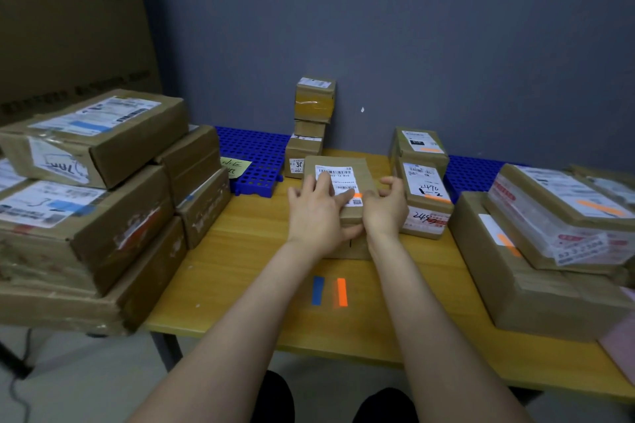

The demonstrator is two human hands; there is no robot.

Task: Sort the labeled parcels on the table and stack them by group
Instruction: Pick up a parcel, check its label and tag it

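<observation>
Hands close on a small brown parcel [338,170] at the middle of the wooden worktop [240,268], somewhat nearer its back edge than its front. The left hand [318,213] lies across the parcel's white barcode label, fingers spread over the top and thumb hooked against the near edge. The right hand [385,206] takes the right side, fingers curled at that edge and thumb on the label beside an orange mark. Both grips are on the parcel (whether it rests on the worktop or is lifted clear of it cannot be told).

Near the front edge a blue tape strip [318,290] and an orange tape strip [341,292] lie side by side on the bare wood.

Just beside the right hand stand orange-marked boxes [424,189], one behind the other, the nearer one bearing handwritten numbers. Toward the right edge sits a larger stack [556,216] of parcels, also orange-marked.

At the back edge a column of small boxes [311,124] rises against the grey wall. At the left edge is a pile of cartons [86,189] with blue marks on their labels. Behind that pile lies a blue plastic grid [254,154] carrying a yellow note [235,166].
</observation>
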